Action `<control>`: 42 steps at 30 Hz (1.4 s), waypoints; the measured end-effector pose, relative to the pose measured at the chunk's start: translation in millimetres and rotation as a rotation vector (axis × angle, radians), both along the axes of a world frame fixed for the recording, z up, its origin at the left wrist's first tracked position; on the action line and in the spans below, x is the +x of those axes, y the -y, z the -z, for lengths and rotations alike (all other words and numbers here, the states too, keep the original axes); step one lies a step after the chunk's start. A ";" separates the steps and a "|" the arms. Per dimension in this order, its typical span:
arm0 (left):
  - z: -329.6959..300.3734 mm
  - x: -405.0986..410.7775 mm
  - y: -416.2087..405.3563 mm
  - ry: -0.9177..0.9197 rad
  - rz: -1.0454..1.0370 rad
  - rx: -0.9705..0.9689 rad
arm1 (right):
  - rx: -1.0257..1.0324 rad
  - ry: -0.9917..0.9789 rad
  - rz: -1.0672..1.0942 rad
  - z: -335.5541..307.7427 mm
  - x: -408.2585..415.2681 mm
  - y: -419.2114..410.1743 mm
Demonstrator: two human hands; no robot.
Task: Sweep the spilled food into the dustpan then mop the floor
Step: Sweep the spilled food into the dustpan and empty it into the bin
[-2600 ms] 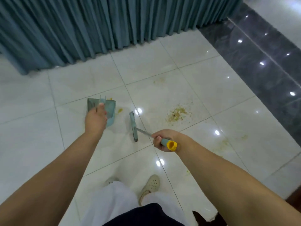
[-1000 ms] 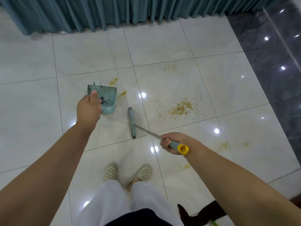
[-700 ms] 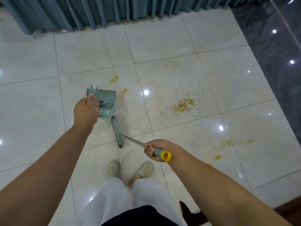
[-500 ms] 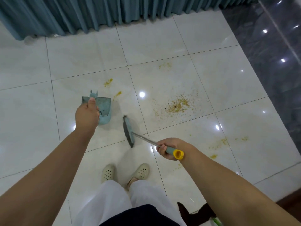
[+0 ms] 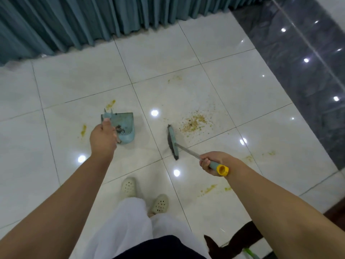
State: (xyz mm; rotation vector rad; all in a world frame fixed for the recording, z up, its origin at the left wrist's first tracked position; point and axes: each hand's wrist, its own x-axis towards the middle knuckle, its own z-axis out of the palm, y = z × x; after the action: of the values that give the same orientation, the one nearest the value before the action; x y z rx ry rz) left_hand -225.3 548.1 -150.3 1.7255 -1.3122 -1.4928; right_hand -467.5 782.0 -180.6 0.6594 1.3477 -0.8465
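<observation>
1. Left hand (image 5: 102,139): fingers curled round the handle of the dustpan (image 5: 124,128), which sits on the floor (image 5: 233,86) with its open mouth facing the right. Dark debris already lies inside it.
2. Right hand (image 5: 212,162): wrapped round the grip of the broom (image 5: 173,142), just ahead of its yellow end cap. The head stands on the tile, long edge running away from the person.
3. Crumbs (image 5: 194,122): the main patch lies just right of the broom head, on the far side from the pan. Pan and broom are apart, bare tile between.
4. Smears (image 5: 83,130): yellow marks left of the pan, beyond it, and near the right forearm. In my judgement these are for the mop, not the broom.
5. Step in hand: gathering the main patch. The broom should be set beyond the crumbs and drawn left in short, low strokes.
6. Recommendation: keep the pan lip flat on the tile and move it closer, shortening the travel.
7. Risk: a fast stroke would likely scatter fine grains across the glossy tile.
</observation>
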 end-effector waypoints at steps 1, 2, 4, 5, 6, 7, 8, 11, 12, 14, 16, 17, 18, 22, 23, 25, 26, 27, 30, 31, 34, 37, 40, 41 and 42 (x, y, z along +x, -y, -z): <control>-1.3 -2.3 4.6 -0.002 0.008 -0.006 | -0.002 -0.003 -0.004 -2.4 -4.9 3.5; -2.7 -4.5 9.9 -0.004 0.015 -0.014 | -0.009 -0.004 -0.009 -5.1 -10.1 7.6; -7.6 -8.8 22.9 -0.022 0.021 -0.028 | -0.032 -0.002 -0.007 -12.4 -17.9 18.4; -10.4 -11.4 30.3 -0.032 0.022 -0.032 | -0.043 0.003 -0.008 -15.8 -19.8 25.6; -12.7 -14.5 38.8 -0.040 0.020 -0.038 | -0.054 0.011 -0.012 -18.0 -20.2 34.0; -15.2 -17.9 47.9 -0.048 0.017 -0.042 | -0.065 0.023 -0.016 -18.8 -19.1 43.9; -16.5 -21.7 58.0 -0.053 0.011 -0.042 | -0.076 0.037 -0.019 -18.1 -16.9 55.3; -17.1 -32.6 93.8 -0.059 0.002 -0.039 | -0.090 0.100 -0.029 -14.9 -3.3 97.6; -17.2 -35.3 107.0 -0.054 -0.001 -0.038 | -0.094 0.126 -0.031 -14.1 2.8 113.5; -18.3 -38.5 133.7 -0.052 -0.003 -0.038 | -0.103 0.164 -0.036 -12.3 13.6 145.7; -18.5 -41.5 160.6 -0.048 0.004 -0.044 | -0.102 0.189 -0.047 -10.0 22.1 178.4; -18.6 -43.5 174.2 -0.032 0.013 -0.048 | -0.097 0.197 -0.051 -8.4 25.5 194.5; -18.1 -45.6 187.3 -0.012 0.023 -0.053 | -0.091 0.202 -0.050 -6.6 28.9 210.1; -12.5 -57.8 230.0 0.025 0.050 -0.053 | -0.072 0.226 0.006 3.2 35.4 261.3; -11.7 -61.7 238.3 0.027 0.058 -0.059 | -0.073 0.231 0.036 6.3 33.4 269.9; -7.3 -68.4 254.3 0.061 0.082 -0.087 | -0.076 0.217 0.116 10.1 23.9 281.6; -4.0 -71.0 262.1 0.083 0.100 -0.103 | -0.078 0.193 0.156 10.7 16.5 284.6; -1.8 -74.0 269.2 0.096 0.119 -0.116 | -0.081 0.166 0.193 10.7 7.8 285.8; 4.2 -84.9 286.0 0.098 0.163 -0.117 | -0.085 0.088 0.293 8.8 -23.5 282.6; 4.8 -89.4 289.8 0.096 0.176 -0.111 | -0.078 0.064 0.325 8.6 -34.1 280.0; 9.6 -101.7 300.1 0.103 0.199 -0.089 | -0.051 -0.004 0.382 8.7 -62.9 269.5; 12.3 -110.2 307.6 0.089 0.213 -0.087 | -0.020 -0.060 0.410 5.7 -86.3 256.3; 9.5 -118.7 308.9 0.055 0.223 -0.080 | -0.015 -0.069 0.441 -2.5 -103.3 243.2; 8.3 -121.2 309.0 0.040 0.217 -0.072 | -0.017 -0.060 0.449 -5.3 -106.9 239.8; 8.9 -123.0 309.8 0.030 0.215 -0.064 | -0.020 -0.050 0.454 -8.1 -109.4 237.7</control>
State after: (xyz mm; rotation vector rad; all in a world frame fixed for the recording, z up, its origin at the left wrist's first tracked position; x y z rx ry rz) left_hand -348.3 238.3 -159.1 1.6145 -1.5858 -1.5263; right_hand -576.9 544.3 -172.6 0.9530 1.2486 -1.2437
